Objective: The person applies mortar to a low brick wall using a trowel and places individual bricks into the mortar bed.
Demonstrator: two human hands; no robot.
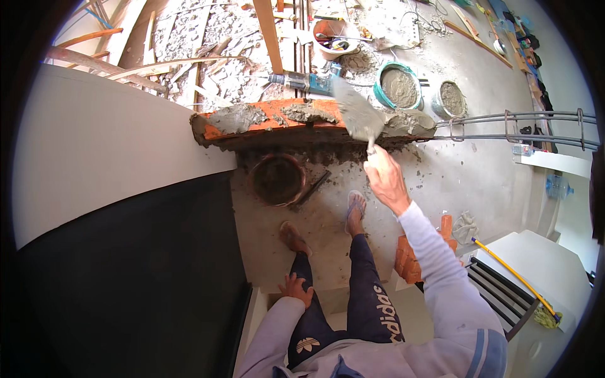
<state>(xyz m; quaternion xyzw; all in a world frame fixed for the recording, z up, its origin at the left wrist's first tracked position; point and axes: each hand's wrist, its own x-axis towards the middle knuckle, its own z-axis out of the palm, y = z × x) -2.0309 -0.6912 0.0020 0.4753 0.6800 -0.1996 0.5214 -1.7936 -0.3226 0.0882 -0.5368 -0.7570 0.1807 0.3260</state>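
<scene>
My right hand (386,181) is closed around the handle of a masonry trowel (358,113). The blade, smeared with grey mortar, reaches over the right part of a low orange brick wall (259,128). Lumps of wet mortar (238,118) lie along the top of that wall. My left hand (296,290) rests on my left leg near the knee, fingers spread, with nothing in it. Just beyond the wall stand a teal bucket (398,85) and a grey bucket (452,99), both holding mortar.
A blue power tool (302,82) lies behind the wall, beside an upright timber (268,36). A tool bucket (334,39) stands farther back. Steel rebar (523,125) juts out right. Near my feet is a round bucket (277,180); bricks (409,259) are stacked right.
</scene>
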